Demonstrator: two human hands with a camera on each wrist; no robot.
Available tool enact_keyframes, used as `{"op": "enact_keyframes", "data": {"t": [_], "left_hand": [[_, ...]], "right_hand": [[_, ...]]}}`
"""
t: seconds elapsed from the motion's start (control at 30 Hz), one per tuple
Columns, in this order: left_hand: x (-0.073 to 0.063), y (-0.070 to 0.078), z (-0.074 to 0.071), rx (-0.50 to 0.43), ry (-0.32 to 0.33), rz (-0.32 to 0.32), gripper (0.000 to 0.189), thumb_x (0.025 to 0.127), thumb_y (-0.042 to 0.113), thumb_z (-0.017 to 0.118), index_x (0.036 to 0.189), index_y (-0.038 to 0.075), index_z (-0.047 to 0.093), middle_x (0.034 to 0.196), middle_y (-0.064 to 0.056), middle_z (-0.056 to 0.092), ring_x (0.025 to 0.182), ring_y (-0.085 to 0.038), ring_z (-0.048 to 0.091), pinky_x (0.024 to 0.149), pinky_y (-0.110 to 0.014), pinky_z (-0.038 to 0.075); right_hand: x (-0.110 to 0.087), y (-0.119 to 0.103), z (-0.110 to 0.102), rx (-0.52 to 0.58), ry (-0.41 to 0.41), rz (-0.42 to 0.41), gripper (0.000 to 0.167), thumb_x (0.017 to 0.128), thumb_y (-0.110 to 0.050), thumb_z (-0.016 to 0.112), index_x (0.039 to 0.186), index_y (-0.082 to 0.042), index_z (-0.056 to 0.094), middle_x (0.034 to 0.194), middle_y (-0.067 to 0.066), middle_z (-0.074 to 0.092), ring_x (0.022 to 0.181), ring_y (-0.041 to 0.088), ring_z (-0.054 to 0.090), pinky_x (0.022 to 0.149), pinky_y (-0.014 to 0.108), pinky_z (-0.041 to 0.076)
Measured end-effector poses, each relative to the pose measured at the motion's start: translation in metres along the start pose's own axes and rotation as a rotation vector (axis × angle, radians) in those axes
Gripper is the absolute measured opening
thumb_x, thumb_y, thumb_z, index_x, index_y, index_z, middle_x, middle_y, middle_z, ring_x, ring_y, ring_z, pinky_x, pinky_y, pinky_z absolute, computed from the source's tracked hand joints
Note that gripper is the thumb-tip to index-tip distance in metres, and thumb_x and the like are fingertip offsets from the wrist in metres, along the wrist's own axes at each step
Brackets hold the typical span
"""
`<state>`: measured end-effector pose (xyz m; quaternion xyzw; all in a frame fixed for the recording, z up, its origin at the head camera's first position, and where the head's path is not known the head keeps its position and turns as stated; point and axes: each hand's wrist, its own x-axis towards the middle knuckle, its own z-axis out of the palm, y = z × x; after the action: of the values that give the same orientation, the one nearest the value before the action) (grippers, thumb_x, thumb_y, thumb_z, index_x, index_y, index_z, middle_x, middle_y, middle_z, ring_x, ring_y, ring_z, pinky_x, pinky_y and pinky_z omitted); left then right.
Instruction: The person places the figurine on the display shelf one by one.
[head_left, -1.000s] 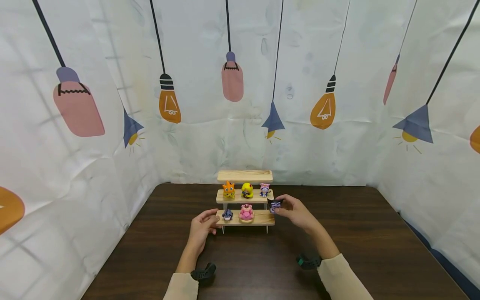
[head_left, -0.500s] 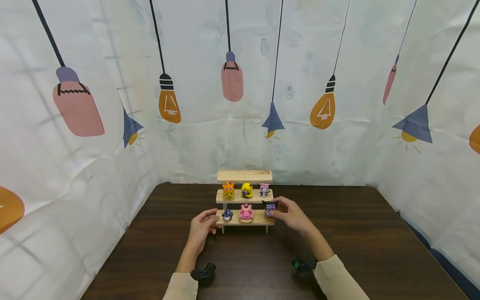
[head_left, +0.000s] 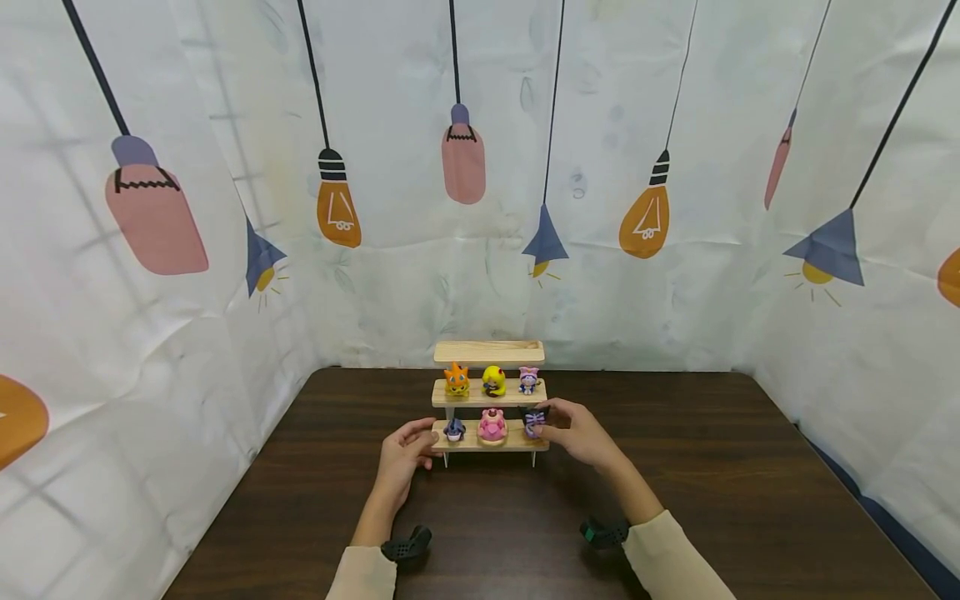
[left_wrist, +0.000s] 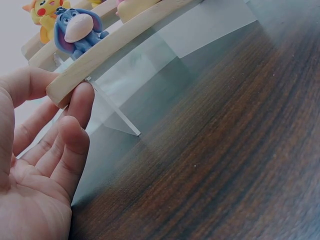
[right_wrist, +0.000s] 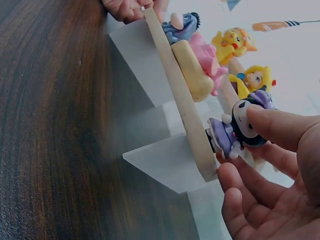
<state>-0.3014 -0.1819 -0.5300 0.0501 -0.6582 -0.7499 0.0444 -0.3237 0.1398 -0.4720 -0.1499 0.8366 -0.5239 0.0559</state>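
Observation:
A three-tier wooden display shelf (head_left: 491, 446) on clear legs stands on the dark table. My left hand (head_left: 401, 458) grips the left end of its bottom tier, with the thumb above and a finger (left_wrist: 81, 102) underneath. Between the thumb and fingers of my right hand (head_left: 581, 429) is a black-and-purple figurine (right_wrist: 240, 125), upright at the right end of that tier, its feet right at the wood. A blue donkey figurine (left_wrist: 77, 32) sits near the left end. In the middle is a pink bear figurine (head_left: 492, 426) on a pale yellow base.
On the middle tier stand an orange-and-yellow figurine (head_left: 457, 380), a yellow-hooded figurine (head_left: 494, 381) and a pink-and-purple figurine (head_left: 528, 380). The top tier (head_left: 489, 352) shows bare wood. Behind the table hangs a white cloth (head_left: 420, 292) printed with lamps.
My right hand has moved left with the black-and-purple figurine, from beyond the shelf's right end to over the bottom tier. The left hand has stayed in place.

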Motion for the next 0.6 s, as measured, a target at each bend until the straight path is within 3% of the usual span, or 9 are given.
{"op": "enact_keyframes", "data": {"t": [0.6], "left_hand": [[0.0000,0.0001,0.0001,-0.001,0.005,-0.004,0.037,0.095,0.007,0.070,0.130,-0.003,0.064,0.089,0.001,0.073,0.067,-0.014,0.069,0.053,-0.023,0.049]], "right_hand": [[0.0023,0.0046,0.0020,0.012,0.007,0.001,0.038,0.090,-0.031,0.079,0.123,-0.013,0.069,0.109,0.007,0.069,0.090,0.020,0.059,0.075,0.033,0.048]]}}
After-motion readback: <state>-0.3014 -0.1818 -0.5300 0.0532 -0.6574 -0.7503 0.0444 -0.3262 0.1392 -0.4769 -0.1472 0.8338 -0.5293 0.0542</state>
